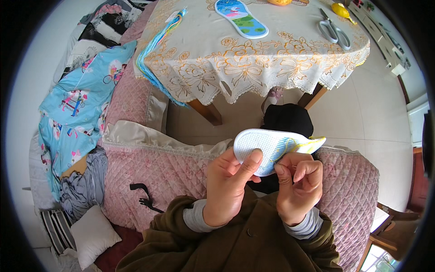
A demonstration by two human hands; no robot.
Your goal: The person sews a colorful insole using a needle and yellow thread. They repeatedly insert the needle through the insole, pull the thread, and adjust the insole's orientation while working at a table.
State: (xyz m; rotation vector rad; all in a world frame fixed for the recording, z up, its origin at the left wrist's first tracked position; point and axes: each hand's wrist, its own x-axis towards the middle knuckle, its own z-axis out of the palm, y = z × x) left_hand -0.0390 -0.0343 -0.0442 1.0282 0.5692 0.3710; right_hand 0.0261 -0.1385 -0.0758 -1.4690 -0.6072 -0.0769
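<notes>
A white cross-stitch shoe insole (258,144) is held up over my lap, its back showing rows of blue stitches and some yellow thread (295,147). My left hand (229,185) grips its rounded end, thumb on the near face and fingers behind. At the insole's lower right edge, my right hand (300,185) pinches with thumb and bent fingers. Whether a needle sits between those fingertips is too small to tell. Another insole (242,20), with a printed blue, green and pink picture, lies on the table ahead.
Grey-handled scissors (334,32) and a yellow item (341,11) rest on the table's lace-patterned cloth (204,47). A skein of blue thread (149,56) hangs over its left corner. Pink quilted seating (153,173) surrounds me, with a black strap (146,197), blue printed cloth (85,98) and cushion (93,236).
</notes>
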